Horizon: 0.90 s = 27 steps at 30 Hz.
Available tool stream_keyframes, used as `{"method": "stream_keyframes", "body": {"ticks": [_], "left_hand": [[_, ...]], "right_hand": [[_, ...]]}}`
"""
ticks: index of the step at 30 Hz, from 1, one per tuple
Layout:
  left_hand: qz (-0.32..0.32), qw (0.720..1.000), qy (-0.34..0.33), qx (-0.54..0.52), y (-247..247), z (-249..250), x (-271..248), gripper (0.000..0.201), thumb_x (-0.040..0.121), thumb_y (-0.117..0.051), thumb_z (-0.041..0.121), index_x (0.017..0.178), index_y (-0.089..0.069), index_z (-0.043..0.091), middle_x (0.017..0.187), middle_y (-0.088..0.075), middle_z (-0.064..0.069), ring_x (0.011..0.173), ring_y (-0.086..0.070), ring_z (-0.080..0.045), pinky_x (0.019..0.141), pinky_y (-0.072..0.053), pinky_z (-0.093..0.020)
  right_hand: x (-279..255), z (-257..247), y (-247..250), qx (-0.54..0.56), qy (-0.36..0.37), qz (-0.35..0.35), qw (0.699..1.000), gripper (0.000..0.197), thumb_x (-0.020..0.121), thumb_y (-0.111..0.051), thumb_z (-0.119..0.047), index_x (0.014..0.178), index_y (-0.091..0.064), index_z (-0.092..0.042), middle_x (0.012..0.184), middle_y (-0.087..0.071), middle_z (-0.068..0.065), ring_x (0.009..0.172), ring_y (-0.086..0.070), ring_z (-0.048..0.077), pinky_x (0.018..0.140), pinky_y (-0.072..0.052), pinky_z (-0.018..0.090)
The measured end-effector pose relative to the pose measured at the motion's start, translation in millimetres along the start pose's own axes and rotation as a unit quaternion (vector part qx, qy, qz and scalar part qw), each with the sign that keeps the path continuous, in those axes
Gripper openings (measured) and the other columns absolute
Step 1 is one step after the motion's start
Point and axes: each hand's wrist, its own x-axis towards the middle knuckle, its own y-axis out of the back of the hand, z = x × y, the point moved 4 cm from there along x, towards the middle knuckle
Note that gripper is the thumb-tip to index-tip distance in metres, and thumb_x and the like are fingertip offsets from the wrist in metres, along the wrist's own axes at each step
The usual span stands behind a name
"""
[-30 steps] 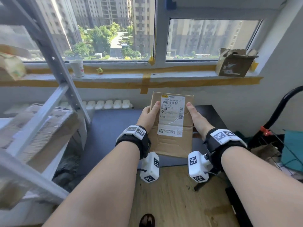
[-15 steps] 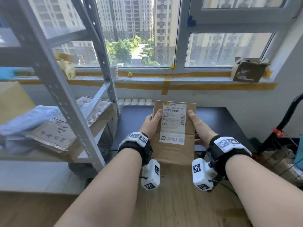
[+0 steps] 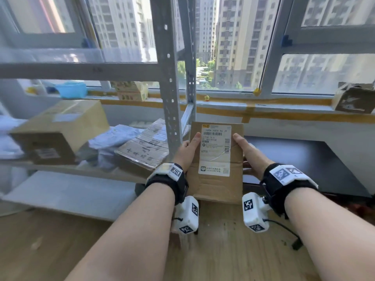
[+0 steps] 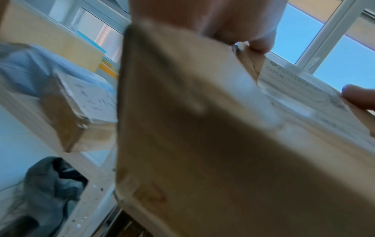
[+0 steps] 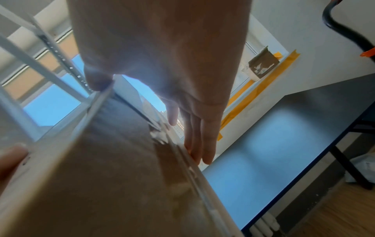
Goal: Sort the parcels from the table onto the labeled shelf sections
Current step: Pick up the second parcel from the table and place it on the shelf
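I hold a flat brown cardboard parcel with a white shipping label upright in front of me, one hand on each side. My left hand grips its left edge with the thumb on the label side. My right hand pinches the right edge, thumb in front. In the right wrist view its fingers lie straight along the back of the parcel. The parcel fills the blurred left wrist view. It hangs just right of the grey metal shelf upright.
On the shelf board to the left lie a big brown box, a pale blue bag and a flat handwritten cardboard parcel. The dark table stands to the right. A torn box sits on the windowsill.
The view has swung left and the shelf with its parcels has come into sight. Both hands keep the same hold on the parcel, now beside the shelf upright instead of over the table.
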Motion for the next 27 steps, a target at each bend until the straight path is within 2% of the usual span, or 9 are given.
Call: {"method": "stream_keyframes", "body": {"ticks": [4, 6, 8, 12, 15, 17, 19, 23, 27], "left_hand": [[0.024, 1.0, -0.013, -0.01, 77.5, -1.7, -26.9, 0.122, 0.044, -0.037, 0.104, 0.135, -0.059, 0.026, 0.136, -0.063, 0.001, 0.124, -0.058, -0.024, 0.111, -0.038, -0.048], [0.036, 0.999, -0.02, -0.016, 116.1, -0.7, -36.0, 0.124, 0.042, -0.037, 0.105, 0.136, -0.058, 0.026, 0.138, -0.062, 0.0, 0.125, -0.058, -0.025, 0.111, -0.038, -0.05], [0.041, 0.999, -0.012, -0.029, 153.5, 6.0, -49.9, 0.122, 0.038, -0.04, 0.105, 0.132, -0.06, 0.029, 0.132, -0.066, 0.0, 0.121, -0.062, -0.027, 0.107, -0.043, -0.051], [0.008, 0.997, -0.023, -0.075, 217.0, 41.1, -97.2, 0.1, 0.05, -0.058, 0.084, 0.127, -0.064, 0.021, 0.115, -0.074, -0.004, 0.104, -0.072, -0.027, 0.095, -0.055, -0.047], [-0.039, 0.993, -0.045, -0.103, 253.5, 56.5, -115.3, 0.081, 0.066, -0.067, 0.07, 0.124, -0.065, 0.014, 0.112, -0.075, -0.008, 0.102, -0.072, -0.028, 0.096, -0.055, -0.048], [-0.069, 0.99, -0.054, -0.111, 272.4, 63.8, -120.7, 0.05, 0.087, -0.062, 0.053, 0.116, -0.065, 0.012, 0.106, -0.074, -0.007, 0.092, -0.071, -0.024, 0.091, -0.057, -0.043], [-0.08, 0.986, -0.068, -0.131, 289.0, 71.6, -119.5, 0.035, 0.088, -0.063, 0.041, 0.11, -0.064, 0.013, 0.106, -0.071, -0.011, 0.084, -0.068, -0.022, 0.083, -0.058, -0.038], [-0.048, 0.981, -0.11, -0.151, 321.9, 98.6, -111.9, 0.057, 0.069, -0.069, 0.043, 0.117, -0.064, 0.013, 0.114, -0.068, -0.015, 0.093, -0.066, -0.029, 0.089, -0.054, -0.047], [-0.007, 0.98, -0.106, -0.169, 354.3, 127.4, -90.2, 0.049, 0.071, -0.066, 0.048, 0.112, -0.066, 0.02, 0.106, -0.07, -0.007, 0.091, -0.066, -0.025, 0.091, -0.052, -0.043]], "right_hand": [[-21.5, -19.8, -67.5, 0.005, 0.023, -0.038, 0.999, 0.033, 0.092, -0.05, -0.054, 0.1, -0.061, -0.023, 0.095, -0.068, 0.005, 0.096, -0.067, 0.031, 0.101, -0.049, 0.052], [-30.4, -34.2, -96.8, 0.021, 0.045, -0.042, 0.998, 0.04, 0.091, -0.056, -0.047, 0.117, -0.06, -0.017, 0.094, -0.067, 0.005, 0.083, -0.066, 0.023, 0.085, -0.057, 0.045], [-38.1, -51.3, -120.3, 0.043, 0.068, -0.029, 0.996, 0.054, 0.088, -0.062, -0.046, 0.129, -0.055, -0.013, 0.1, -0.066, 0.007, 0.08, -0.066, 0.022, 0.067, -0.055, 0.036], [-53.0, -90.4, -160.5, 0.087, 0.103, -0.014, 0.991, 0.061, 0.085, -0.065, -0.047, 0.131, -0.054, -0.01, 0.101, -0.068, 0.011, 0.077, -0.068, 0.025, 0.063, -0.057, 0.033], [-65.2, -127.0, -186.2, 0.107, 0.132, -0.003, 0.986, 0.057, 0.085, -0.063, -0.048, 0.127, -0.057, -0.01, 0.091, -0.069, 0.008, 0.07, -0.068, 0.023, 0.057, -0.055, 0.03], [-71.6, -153.0, -198.9, 0.11, 0.152, 0.004, 0.982, 0.053, 0.084, -0.063, -0.049, 0.12, -0.061, -0.01, 0.084, -0.069, 0.006, 0.066, -0.068, 0.021, 0.057, -0.054, 0.029], [-77.3, -177.4, -209.2, 0.114, 0.167, 0.013, 0.979, 0.039, 0.085, -0.062, -0.051, 0.101, -0.065, -0.015, 0.078, -0.069, 0.004, 0.064, -0.067, 0.019, 0.059, -0.053, 0.029], [-83.3, -219.9, -228.8, 0.114, 0.201, 0.016, 0.973, 0.035, 0.088, -0.057, -0.056, 0.089, -0.066, -0.022, 0.078, -0.07, 0.0, 0.07, -0.067, 0.017, 0.062, -0.051, 0.029], [-78.9, -253.8, -250.7, 0.099, 0.227, -0.02, 0.969, 0.029, 0.093, -0.049, -0.053, 0.093, -0.063, -0.028, 0.092, -0.068, 0.0, 0.088, -0.067, 0.02, 0.077, -0.055, 0.039]]}}
